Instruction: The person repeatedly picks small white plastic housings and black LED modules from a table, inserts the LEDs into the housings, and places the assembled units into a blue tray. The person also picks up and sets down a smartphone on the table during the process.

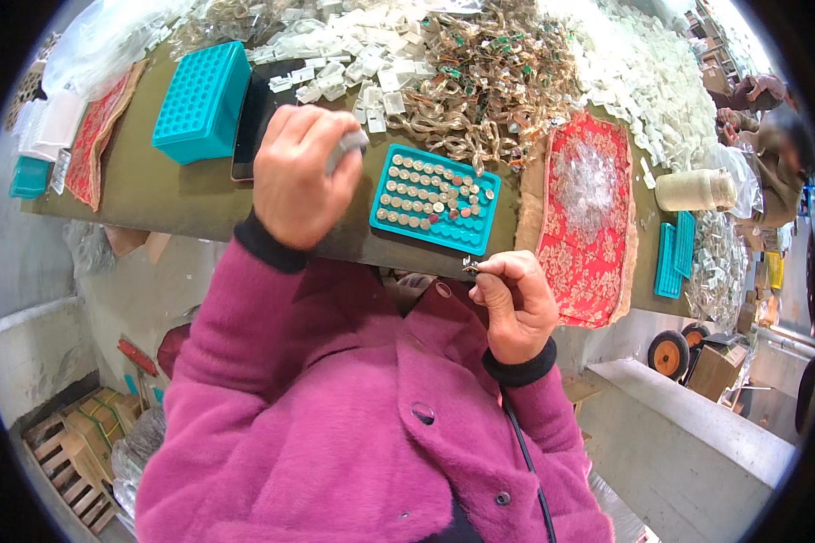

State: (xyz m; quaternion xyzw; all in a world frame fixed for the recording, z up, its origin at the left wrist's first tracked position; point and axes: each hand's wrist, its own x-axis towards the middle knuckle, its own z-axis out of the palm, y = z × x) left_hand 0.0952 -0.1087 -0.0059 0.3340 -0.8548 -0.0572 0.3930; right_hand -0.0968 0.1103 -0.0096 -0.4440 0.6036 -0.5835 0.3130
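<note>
My left hand [301,172] is raised over the table's front edge, its fingers closed round a small pale grey piece [347,145], mostly hidden and slightly blurred. Between thumb and forefinger of my right hand [519,303] is a small shiny metal part [470,266], held just off the table's front edge. A shallow teal tray [453,239] lies between and beyond the hands. Rows of small round metal pieces [412,190] sit in its pockets, some of them reddish on the right side.
A stack of teal trays [204,104] stands at the left beside a dark flat panel [258,113]. Behind are heaps of white plastic pieces [362,54] and brownish strip-like parts [489,81]. On the right are a red patterned cloth [584,285] with clear bits and a cream container [695,190].
</note>
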